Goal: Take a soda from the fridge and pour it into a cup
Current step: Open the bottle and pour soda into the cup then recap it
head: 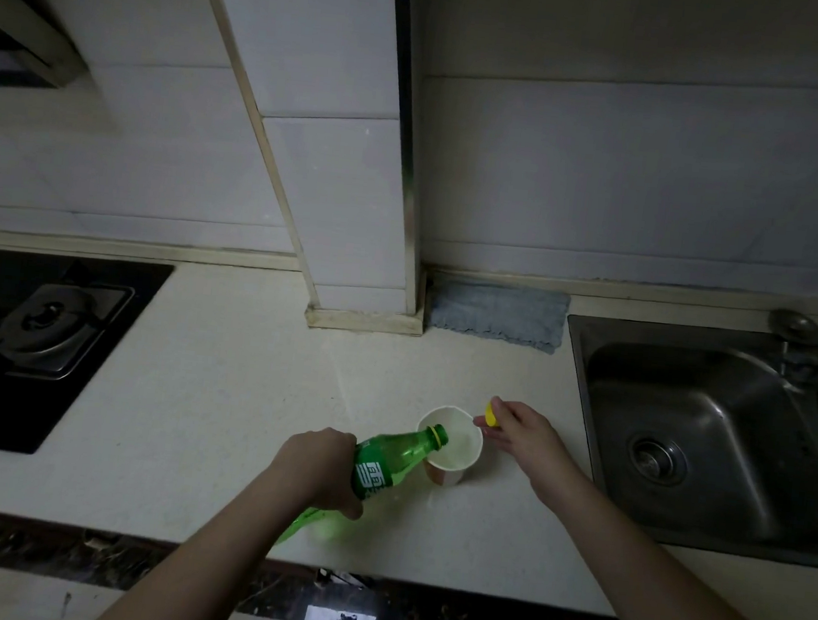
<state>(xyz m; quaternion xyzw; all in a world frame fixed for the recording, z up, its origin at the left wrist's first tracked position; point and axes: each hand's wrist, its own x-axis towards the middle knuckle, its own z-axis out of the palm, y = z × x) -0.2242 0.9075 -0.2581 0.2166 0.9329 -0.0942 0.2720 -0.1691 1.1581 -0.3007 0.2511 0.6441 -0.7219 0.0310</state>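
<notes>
Left hand grasps a tilted green plastic bottle, mouth over the round paper cup. Right hand pinches the yellow cap beside the rim.

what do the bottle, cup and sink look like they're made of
Bottle: clear green plastic, glossy; light passes through it. Cup: likely paper, matte white inside, thin rim, brownish outside. Sink: metal, probably stainless steel, grey with dull reflections.
</notes>
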